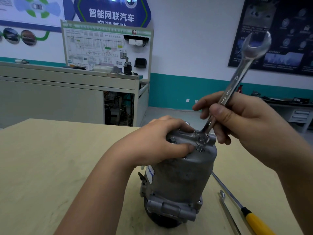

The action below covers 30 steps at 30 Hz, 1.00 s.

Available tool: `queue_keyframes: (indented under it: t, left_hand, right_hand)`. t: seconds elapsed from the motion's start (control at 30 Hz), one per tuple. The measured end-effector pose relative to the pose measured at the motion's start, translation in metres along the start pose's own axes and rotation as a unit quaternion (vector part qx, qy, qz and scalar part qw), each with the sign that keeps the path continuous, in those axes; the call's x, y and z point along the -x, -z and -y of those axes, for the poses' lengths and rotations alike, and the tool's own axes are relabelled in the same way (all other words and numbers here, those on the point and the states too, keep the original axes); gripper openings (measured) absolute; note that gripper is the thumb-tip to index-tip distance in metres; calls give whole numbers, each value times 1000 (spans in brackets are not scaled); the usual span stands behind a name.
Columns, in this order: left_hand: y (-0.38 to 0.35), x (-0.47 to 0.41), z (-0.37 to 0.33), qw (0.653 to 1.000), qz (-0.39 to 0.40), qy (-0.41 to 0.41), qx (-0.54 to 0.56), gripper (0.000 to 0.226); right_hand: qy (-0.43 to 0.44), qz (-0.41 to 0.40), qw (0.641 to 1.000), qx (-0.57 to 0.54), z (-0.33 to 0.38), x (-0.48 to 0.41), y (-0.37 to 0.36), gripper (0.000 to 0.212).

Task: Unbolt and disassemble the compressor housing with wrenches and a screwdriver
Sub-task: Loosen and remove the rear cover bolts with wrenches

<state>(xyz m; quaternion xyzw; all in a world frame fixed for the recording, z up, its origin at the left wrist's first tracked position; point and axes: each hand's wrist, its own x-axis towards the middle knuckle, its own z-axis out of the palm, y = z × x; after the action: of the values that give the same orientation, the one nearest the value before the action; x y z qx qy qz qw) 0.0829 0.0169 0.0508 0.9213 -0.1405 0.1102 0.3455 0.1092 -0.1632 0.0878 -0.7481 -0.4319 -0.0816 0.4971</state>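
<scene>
Standing upright on the wooden table (50,158), the compressor (183,177) is steadied by the left hand (155,141), fingers curled over its top cover. The right hand (245,119) grips a combination wrench (237,78), its lower end seated on a bolt (200,143) that looks partly backed out, with threads showing. A second bolt (172,139) sits flush near the left thumb, so the job seems early. The yellow-handled screwdriver (254,217) lies untouched on the table.

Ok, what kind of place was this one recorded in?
Probably a vehicle-training workshop or classroom: a wiring-diagram training board stands on a grey bench, a car-themed wall sign hangs behind it, and a compressor stands on a wooden table beside a yellow-handled screwdriver.
</scene>
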Motion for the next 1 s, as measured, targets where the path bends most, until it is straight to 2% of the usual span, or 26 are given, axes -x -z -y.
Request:
queue_keyframes:
  t: [0.1,0.23,0.47,0.77,0.87,1.0]
  left_hand:
    - [0,0,0,1000,-1,-3,-3,35]
    - [0,1,0,1000,-1,-5,-8,36]
    - [0,1,-1,1000,-2,-6,-6,35]
    - [1,1,-1,1000,-1,-8,-3,32]
    - [1,1,-1,1000,0,-5,-9,36]
    - [1,1,-1,1000,3,-1,-11,36]
  right_hand:
    - [1,-21,999,-32,3,1,1,28]
    - [-13,-50,997,-61,-6,0,1,12]
    - [-18,-46,998,-30,-12,-4,-3,21]
    - [21,-44,998,-41,-12,-2,-8,18]
    - [19,-46,998,-48,-15,0,-9,30]
    - [26,-57,997,-41,-17,2,-6,30]
